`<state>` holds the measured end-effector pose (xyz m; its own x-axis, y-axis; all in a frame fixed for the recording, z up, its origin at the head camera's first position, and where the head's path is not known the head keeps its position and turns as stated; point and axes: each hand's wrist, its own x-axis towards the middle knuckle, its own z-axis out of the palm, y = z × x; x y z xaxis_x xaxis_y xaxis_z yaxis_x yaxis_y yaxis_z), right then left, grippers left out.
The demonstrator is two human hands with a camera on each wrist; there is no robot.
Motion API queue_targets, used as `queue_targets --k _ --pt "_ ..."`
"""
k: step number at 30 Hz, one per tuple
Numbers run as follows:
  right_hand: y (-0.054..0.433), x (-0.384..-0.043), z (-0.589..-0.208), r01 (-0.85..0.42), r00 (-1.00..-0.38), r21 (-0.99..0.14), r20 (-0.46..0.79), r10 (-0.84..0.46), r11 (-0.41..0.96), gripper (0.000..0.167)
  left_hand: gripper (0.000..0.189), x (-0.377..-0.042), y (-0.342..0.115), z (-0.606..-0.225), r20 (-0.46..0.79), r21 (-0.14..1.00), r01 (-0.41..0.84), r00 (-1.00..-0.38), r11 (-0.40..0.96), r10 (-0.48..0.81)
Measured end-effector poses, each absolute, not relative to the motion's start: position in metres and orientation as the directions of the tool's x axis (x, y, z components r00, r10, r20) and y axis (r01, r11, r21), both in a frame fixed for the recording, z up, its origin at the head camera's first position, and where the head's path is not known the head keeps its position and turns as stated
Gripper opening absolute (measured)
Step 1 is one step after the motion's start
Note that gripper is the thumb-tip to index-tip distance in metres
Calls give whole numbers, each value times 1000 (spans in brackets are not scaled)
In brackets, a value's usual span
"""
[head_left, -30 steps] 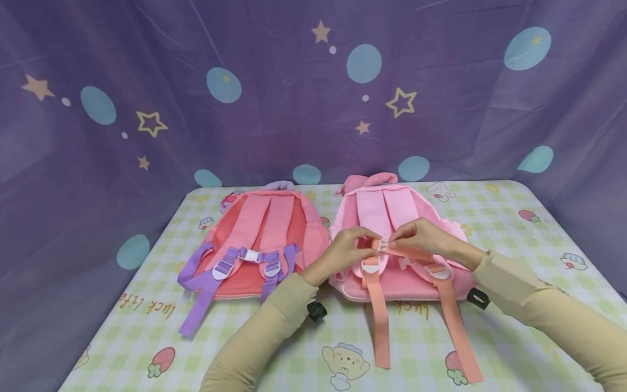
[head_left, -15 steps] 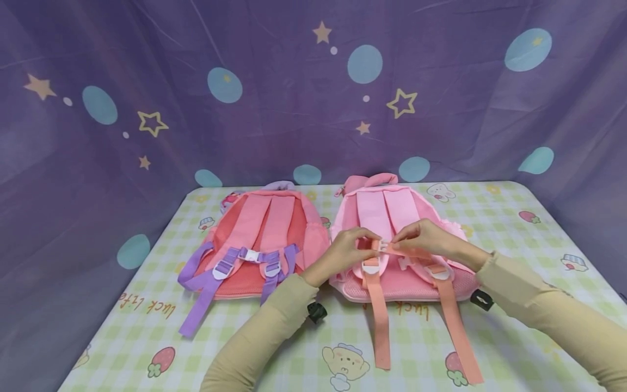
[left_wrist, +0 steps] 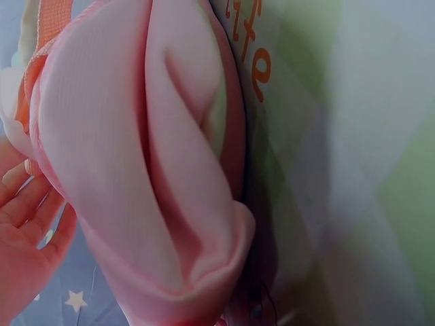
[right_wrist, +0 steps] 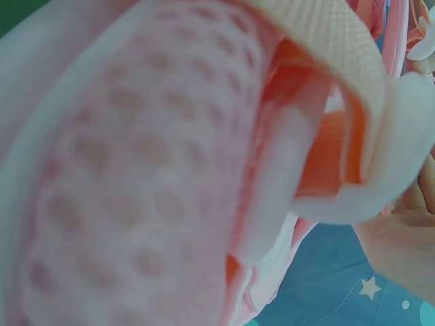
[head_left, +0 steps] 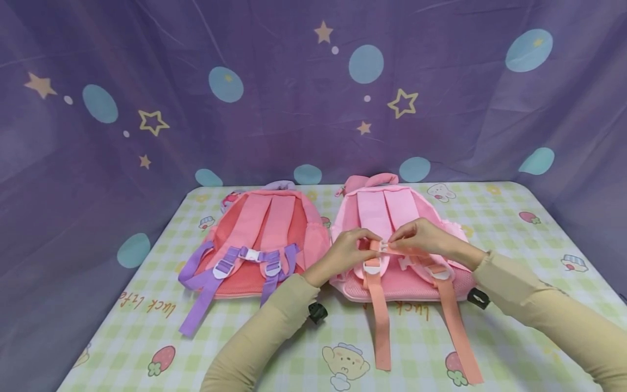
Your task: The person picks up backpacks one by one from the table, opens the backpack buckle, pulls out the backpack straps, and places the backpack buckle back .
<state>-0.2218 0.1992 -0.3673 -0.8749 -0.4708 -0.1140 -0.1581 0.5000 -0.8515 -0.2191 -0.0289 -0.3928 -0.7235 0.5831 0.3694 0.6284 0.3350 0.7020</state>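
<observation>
Head view: pinching a small white buckle (head_left: 383, 246) over the back of a pink backpack (head_left: 409, 284), lying straps-up on the checked counter (head_left: 499, 220). Gripping one side of the buckle with the left hand (head_left: 345, 250) and orange webbing (head_left: 412, 252) just beside it with the right hand (head_left: 427, 237), bending the fingers of both hands. Easing the right hand slightly leftward compared with half a second ago, narrowing the space between hands; probably bringing the buckle halves together, though not clearly showing any locking. Trailing loose orange strap ends (head_left: 380, 326) toward the near edge. Resting to the left, untouched: a coral backpack (head_left: 277, 218), wearing purple straps (head_left: 203, 304) joined by a white clip (head_left: 252, 255).

Adding, from the left wrist view: pale pink folds (left_wrist: 102, 136) looming close, not showing so from above. Revealing, from the right wrist view: blurred mesh padding (right_wrist: 146, 163) and a curved white adjuster (right_wrist: 343, 209).
</observation>
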Motion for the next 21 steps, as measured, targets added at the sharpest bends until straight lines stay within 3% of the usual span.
queue_targets --k 8,21 --pt "206 -224 -366 -226 -857 -821 -88 -508 524 21 24 -218 -29 -392 377 709 627 -724 324 577" --pt "205 -225 -368 -195 -868 -841 -91 -487 505 20 26 -216 -28 -390 352 731 591 -754 341 554"
